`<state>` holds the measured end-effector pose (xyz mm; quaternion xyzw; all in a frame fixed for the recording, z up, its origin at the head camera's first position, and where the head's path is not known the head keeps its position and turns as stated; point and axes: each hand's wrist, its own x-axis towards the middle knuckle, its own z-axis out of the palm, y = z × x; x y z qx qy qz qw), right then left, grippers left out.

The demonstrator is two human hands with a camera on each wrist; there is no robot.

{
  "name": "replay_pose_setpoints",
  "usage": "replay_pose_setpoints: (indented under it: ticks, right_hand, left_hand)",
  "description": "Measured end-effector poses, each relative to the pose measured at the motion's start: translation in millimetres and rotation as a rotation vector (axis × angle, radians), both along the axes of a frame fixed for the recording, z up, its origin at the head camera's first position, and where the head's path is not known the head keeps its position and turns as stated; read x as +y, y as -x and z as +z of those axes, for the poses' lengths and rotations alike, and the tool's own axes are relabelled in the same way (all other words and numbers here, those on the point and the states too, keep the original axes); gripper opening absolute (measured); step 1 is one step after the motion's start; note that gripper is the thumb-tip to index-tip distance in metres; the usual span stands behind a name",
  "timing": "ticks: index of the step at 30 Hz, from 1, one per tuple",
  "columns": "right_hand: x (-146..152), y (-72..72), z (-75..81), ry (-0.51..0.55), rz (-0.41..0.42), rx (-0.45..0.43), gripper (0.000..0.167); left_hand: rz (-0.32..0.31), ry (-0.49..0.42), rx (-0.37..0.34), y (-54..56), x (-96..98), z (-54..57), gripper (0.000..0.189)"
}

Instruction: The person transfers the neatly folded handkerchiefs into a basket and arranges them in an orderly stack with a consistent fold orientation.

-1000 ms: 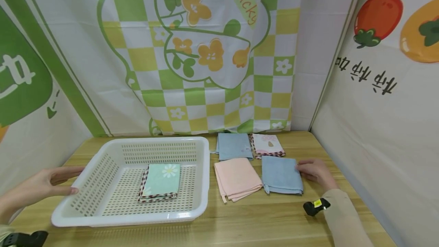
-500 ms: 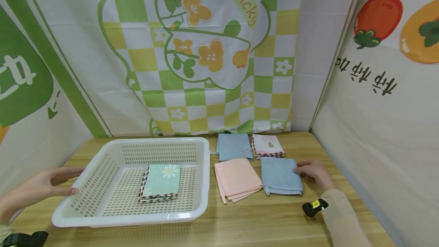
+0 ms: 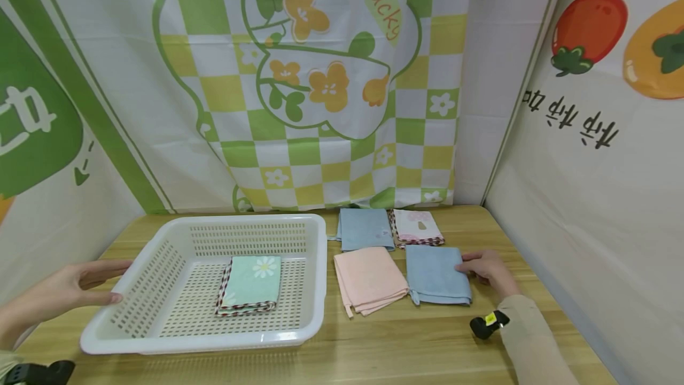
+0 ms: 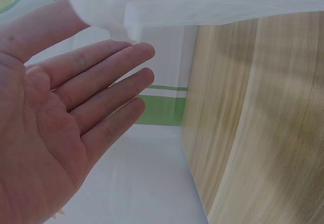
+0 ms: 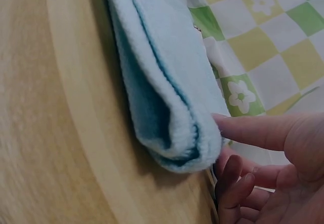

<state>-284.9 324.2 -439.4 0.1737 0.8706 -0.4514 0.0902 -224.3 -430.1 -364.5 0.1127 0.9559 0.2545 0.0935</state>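
In the head view my left hand (image 3: 69, 291) is at the left side of a white plastic basket (image 3: 315, 290). Its fingers are straight, and the thumb lies against the rim; the left wrist view shows the flat palm (image 4: 45, 127) below the basket wall. A folded mint-green towel (image 3: 251, 281) with a daisy and checked edging lies inside the basket. On the right, my right hand (image 3: 491, 269) pinches the right edge of a folded blue towel (image 3: 435, 275). In the right wrist view the thumb touches the blue towel's (image 5: 172, 82) folded edge, with other fingers curled low beside it.
Left of that towel lies a folded pink towel (image 3: 370, 278), their corners meeting. Behind them are another blue towel (image 3: 365, 229) and a white-and-pink towel (image 3: 417, 226) with checked edging. Printed fabric (image 3: 331, 165) hangs at the back of the wooden table (image 3: 374, 349).
My right hand has shifted slightly left, and the near blue towel has slid a little left with it. The left hand and basket stay where they were.
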Motion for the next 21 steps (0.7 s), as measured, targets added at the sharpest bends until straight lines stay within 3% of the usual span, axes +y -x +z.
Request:
replay_pose_setpoints:
  ticks: [7, 21]
  right_hand:
    - [-1.2, -1.0, -1.1, -0.006, 0.001, 0.003, 0.058]
    - [-1.6, -1.0, 1.1, 0.018, -0.001, 0.011, 0.059]
  left_hand:
    - [0.023, 0.018, -0.033, 0.7, 1.8, 3.2, 0.077]
    - [-0.019, 0.005, 0.034, -0.3, -1.6, 1.2, 0.067]
